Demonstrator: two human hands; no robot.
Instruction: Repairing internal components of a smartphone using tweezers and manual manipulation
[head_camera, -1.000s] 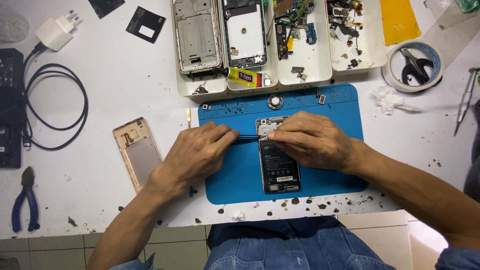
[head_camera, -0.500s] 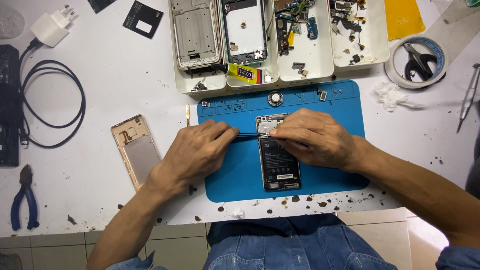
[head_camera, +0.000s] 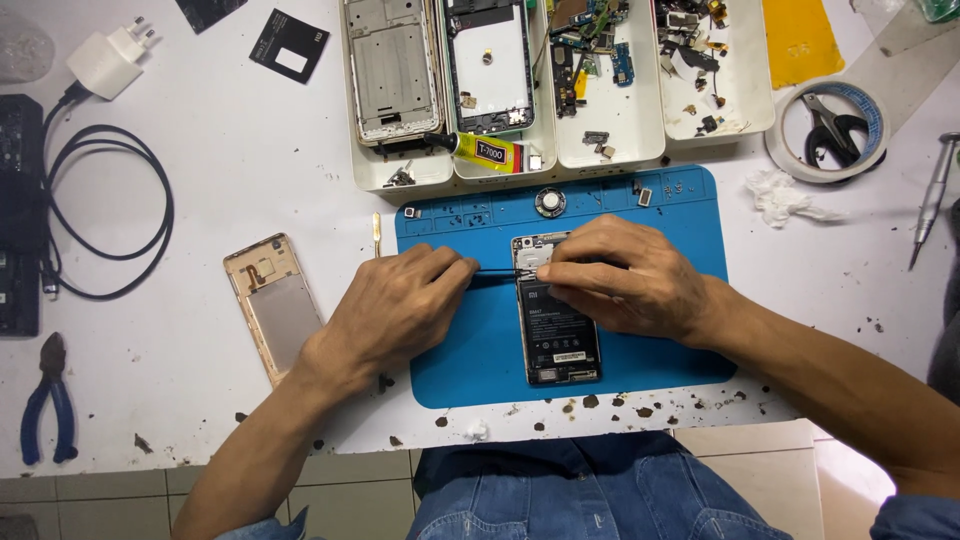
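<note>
Neither hand has moved — left hand (head_camera: 395, 305) pinches dark tweezers (head_camera: 495, 272), right hand (head_camera: 630, 275) hides the opened phone (head_camera: 556, 325) top, its fingers' grip unclear.

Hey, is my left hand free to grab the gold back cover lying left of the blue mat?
Probably not yet: the left hand holds a thin black tool over the opened phone. The gold back cover itself lies unobstructed beside it.

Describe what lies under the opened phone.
The opened phone lies on a blue work mat, which rests on the white table. The right hand covers the phone's top right.
</note>
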